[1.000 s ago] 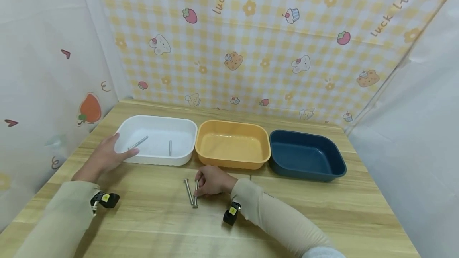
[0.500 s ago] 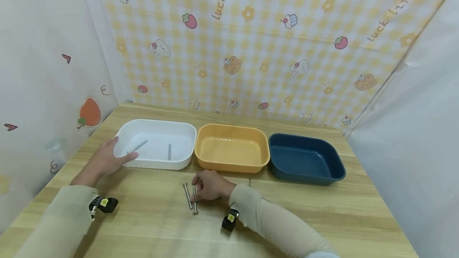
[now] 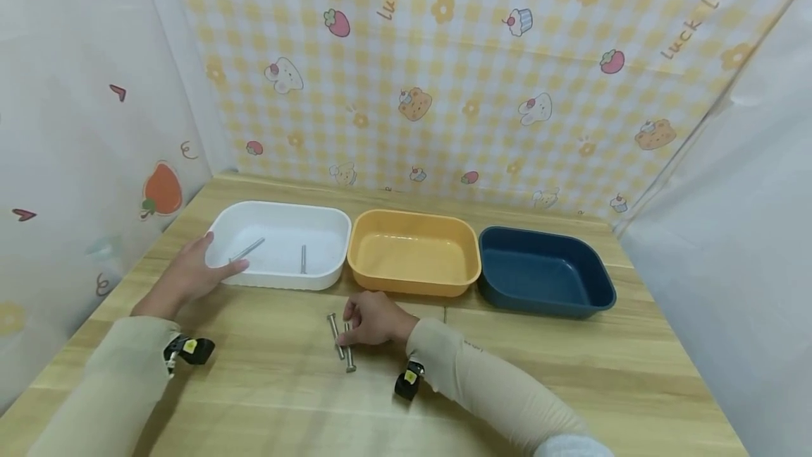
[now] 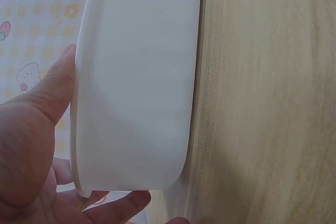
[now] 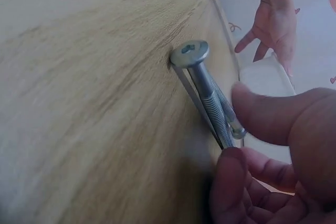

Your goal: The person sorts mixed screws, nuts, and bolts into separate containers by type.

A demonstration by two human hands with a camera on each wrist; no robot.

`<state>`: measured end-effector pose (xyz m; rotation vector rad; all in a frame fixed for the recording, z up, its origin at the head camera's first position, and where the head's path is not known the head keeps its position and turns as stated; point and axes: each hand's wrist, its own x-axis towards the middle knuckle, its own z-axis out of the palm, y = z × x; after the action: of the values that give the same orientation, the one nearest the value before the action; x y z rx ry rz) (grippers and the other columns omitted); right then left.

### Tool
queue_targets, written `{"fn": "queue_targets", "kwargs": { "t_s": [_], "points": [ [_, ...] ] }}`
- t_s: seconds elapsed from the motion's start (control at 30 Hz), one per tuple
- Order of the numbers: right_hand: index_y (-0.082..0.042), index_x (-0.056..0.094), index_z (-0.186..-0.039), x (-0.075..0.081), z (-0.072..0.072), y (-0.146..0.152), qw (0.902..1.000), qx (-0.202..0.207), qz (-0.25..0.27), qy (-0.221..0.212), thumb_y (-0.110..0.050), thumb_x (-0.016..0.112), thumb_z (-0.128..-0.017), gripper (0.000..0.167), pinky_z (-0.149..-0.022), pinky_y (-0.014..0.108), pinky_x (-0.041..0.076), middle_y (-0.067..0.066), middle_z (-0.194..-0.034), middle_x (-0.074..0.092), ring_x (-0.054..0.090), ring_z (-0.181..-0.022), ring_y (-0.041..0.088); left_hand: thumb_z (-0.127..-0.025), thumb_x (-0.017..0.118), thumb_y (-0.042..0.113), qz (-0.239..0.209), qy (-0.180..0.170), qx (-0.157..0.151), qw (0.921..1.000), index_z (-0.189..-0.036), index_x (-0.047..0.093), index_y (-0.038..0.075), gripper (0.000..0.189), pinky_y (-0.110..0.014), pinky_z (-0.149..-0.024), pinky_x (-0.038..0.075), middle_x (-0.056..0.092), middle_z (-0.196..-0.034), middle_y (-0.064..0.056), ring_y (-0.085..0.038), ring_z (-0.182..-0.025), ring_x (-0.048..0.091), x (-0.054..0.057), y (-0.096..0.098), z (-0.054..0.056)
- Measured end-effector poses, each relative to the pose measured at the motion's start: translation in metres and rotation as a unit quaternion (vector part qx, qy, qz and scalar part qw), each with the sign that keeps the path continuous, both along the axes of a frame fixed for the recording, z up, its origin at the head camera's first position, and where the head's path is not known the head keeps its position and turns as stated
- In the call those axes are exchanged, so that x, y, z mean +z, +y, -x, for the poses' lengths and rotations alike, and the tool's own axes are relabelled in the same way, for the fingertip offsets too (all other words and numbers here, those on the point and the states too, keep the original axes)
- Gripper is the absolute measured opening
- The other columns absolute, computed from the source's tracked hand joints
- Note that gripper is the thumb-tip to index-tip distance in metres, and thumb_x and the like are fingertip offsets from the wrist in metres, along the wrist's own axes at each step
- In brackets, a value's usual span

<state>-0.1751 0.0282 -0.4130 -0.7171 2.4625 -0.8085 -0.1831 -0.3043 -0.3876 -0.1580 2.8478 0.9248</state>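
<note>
My left hand point(image 3: 190, 273) holds the near left corner of a white tray point(image 3: 323, 279), thumb along the front rim and fingers around the left end. Two long silver bolts lie inside: a slanted bolt point(image 3: 249, 248) and a straighter bolt point(image 3: 304, 259). On the table in front of the trays, my right hand point(image 3: 377, 319) pinches at a bolt point(image 3: 350, 358) with curled thumb and fingers. Its thumb tip reaches a second bolt point(image 3: 333, 330) close beside it. In the right wrist view, one round bolt head point(image 5: 190, 53) with a socket recess faces the camera.
A yellow tray point(image 3: 415, 288) stands right of the white one, then a dark blue tray point(image 3: 539, 305). All three sit in a row on the wooden table point(image 3: 266, 386). A patterned cloth point(image 3: 444, 90) hangs behind them.
The right thumb has slid left from the nearer bolt toward the second one. The nearer bolt has shifted slightly toward me. The left hand stays on the white tray; the head view tilts a little.
</note>
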Motion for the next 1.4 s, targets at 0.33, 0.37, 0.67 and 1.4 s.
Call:
{"fn": "queue_targets", "kwargs": {
  "t_s": [0.33, 0.37, 0.67, 1.4],
  "points": [
    [-0.012, 0.064, -0.091, 0.0001, 0.0011, -0.0055, 0.9991, 0.014, -0.037, 0.014, -0.012, 0.074, -0.082, 0.014, -0.051, 0.02, 0.041, -0.004, -0.06, 0.054, 0.048, -0.052, 0.007, -0.086, 0.059, 0.064, 0.006, 0.002, -0.001, 1.0, -0.146, 0.0, -0.015, 0.116, -0.073, -0.102, 0.018, 0.006, -0.146, -0.044, -0.061, -0.132, 0.011, -0.0025, -0.0029, -0.0014],
    [-0.011, 0.064, -0.091, 0.0, 0.0015, -0.0058, 0.999, 0.015, -0.039, 0.016, -0.01, 0.073, -0.082, 0.013, -0.05, 0.02, 0.04, -0.004, -0.06, 0.053, 0.047, -0.052, 0.007, -0.086, 0.059, 0.065, 0.006, 0.002, 0.0, 1.0, -0.146, 0.0, -0.015, 0.117, -0.073, -0.102, 0.017, 0.006, -0.146, -0.044, -0.061, -0.132, 0.011, -0.0027, -0.003, -0.0014],
    [-0.013, 0.061, -0.093, 0.0002, 0.0006, -0.0044, 0.999, 0.027, -0.031, 0.017, -0.01, 0.069, -0.084, 0.013, -0.053, 0.02, 0.04, -0.005, -0.064, 0.052, 0.047, -0.055, 0.007, -0.087, 0.058, 0.064, 0.006, -0.001, -0.001, 1.0, -0.146, -0.001, -0.016, 0.116, -0.073, -0.102, 0.018, 0.006, -0.146, -0.045, -0.062, -0.132, 0.011, -0.0039, -0.0043, -0.0015],
    [-0.004, 0.059, -0.101, 0.0011, 0.0091, 0.0013, 0.9873, 0.046, 0.142, -0.055, 0.004, 0.061, -0.087, 0.017, -0.057, 0.017, 0.042, -0.004, -0.07, 0.054, 0.05, -0.062, 0.005, -0.087, 0.059, 0.063, 0.009, 0.004, -0.012, 0.9999, -0.146, 0.0, -0.016, 0.115, -0.073, -0.102, 0.018, 0.007, -0.146, -0.045, -0.062, -0.132, 0.011, -0.001, -0.003, 0.0012]
  ]
}}
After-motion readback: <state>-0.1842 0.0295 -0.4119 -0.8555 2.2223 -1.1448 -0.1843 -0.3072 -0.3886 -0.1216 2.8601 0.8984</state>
